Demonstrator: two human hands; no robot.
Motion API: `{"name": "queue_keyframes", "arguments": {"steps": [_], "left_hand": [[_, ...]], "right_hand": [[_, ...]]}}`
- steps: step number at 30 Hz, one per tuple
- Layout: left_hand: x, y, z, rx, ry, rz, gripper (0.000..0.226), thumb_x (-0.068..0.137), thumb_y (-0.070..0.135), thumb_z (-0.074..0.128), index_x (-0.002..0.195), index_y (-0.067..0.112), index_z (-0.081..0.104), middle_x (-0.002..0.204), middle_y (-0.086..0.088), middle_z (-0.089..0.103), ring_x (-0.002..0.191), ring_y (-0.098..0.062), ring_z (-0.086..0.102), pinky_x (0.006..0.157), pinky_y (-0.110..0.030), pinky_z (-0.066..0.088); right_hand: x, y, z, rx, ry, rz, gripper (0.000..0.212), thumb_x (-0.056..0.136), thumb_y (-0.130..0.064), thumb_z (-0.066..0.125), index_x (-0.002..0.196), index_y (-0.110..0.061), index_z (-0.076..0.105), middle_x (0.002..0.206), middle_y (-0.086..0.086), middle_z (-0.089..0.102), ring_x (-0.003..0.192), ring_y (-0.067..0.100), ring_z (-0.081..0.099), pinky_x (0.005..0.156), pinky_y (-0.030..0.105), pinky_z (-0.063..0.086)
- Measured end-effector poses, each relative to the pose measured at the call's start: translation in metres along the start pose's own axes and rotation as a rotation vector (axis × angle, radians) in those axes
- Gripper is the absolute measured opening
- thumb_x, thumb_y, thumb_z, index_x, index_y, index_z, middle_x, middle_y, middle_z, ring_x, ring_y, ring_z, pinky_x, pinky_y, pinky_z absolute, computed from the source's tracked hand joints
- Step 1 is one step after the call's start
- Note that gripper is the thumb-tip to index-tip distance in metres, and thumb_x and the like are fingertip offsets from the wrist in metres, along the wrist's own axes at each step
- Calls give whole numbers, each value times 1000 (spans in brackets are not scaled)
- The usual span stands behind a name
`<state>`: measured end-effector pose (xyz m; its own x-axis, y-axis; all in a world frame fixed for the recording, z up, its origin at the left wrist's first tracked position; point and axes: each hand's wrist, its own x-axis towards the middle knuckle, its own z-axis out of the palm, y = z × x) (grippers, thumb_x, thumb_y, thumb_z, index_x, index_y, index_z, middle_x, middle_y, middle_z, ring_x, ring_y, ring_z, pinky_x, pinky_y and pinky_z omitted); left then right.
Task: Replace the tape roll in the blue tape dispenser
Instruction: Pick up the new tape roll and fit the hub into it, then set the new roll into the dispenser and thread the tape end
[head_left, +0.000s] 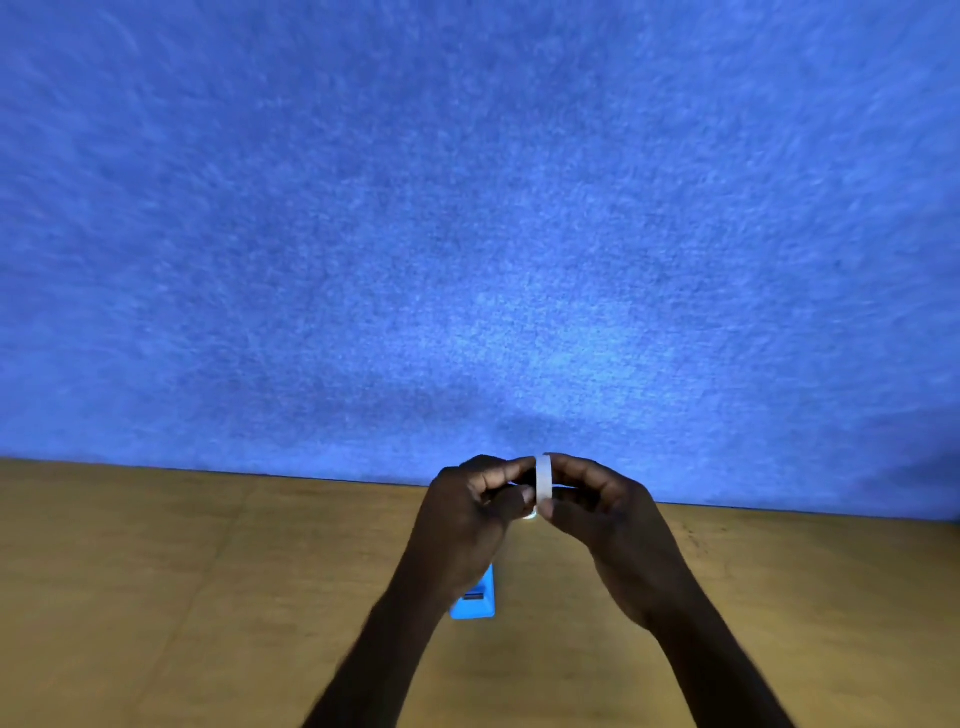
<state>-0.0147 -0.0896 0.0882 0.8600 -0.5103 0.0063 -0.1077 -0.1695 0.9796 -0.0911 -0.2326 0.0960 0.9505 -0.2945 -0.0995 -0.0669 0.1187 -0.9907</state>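
A thin white tape roll (543, 483) is held edge-on between both hands above the wooden table (208, 597). My left hand (467, 514) pinches its left side and my right hand (602, 509) pinches its right side. A small pale part (530, 515) shows just below the left fingertips; what it is cannot be told. The blue tape dispenser (475, 603) lies on the table under my left wrist, mostly hidden by it.
A blue felt partition wall (467, 234) rises straight behind the table's far edge, close behind the hands. Bare wooden surface stretches to the left and right of the arms.
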Motion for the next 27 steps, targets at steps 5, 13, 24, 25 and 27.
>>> {"name": "queue_keyframes", "arguments": {"steps": [5,13,24,25,27], "left_hand": [[-2,-5,-2,-73,22,-44,42,86,10,71,113,41,66,96,10,78,93,-9,73,92,-35,55],[-7,-18,2,-96,85,-60,46,85,12,73,116,44,61,95,15,78,90,-11,74,85,-33,56],[-14,-76,-22,-84,161,-42,46,86,13,74,124,34,61,125,12,67,112,6,63,88,-9,49],[-14,-87,-27,-41,121,-70,53,83,19,77,130,34,58,134,12,62,120,6,57,93,-8,46],[-15,-112,-35,107,38,-119,76,75,38,83,142,35,46,146,19,47,132,7,44,96,-1,37]], "right_hand": [[0,7,1,19,-9,5,36,81,2,69,114,-12,67,105,10,75,102,22,70,80,25,55],[2,16,0,19,-65,57,36,83,-1,68,117,-12,66,111,9,74,108,20,67,91,31,53],[22,45,3,145,-19,157,34,79,5,67,111,-9,67,103,11,73,100,25,67,93,36,51],[23,50,3,131,-27,164,36,79,6,68,111,-10,67,101,10,73,98,24,67,92,35,52],[27,61,5,80,-48,175,39,77,6,70,111,-11,65,97,6,73,94,21,67,86,31,53]]}}
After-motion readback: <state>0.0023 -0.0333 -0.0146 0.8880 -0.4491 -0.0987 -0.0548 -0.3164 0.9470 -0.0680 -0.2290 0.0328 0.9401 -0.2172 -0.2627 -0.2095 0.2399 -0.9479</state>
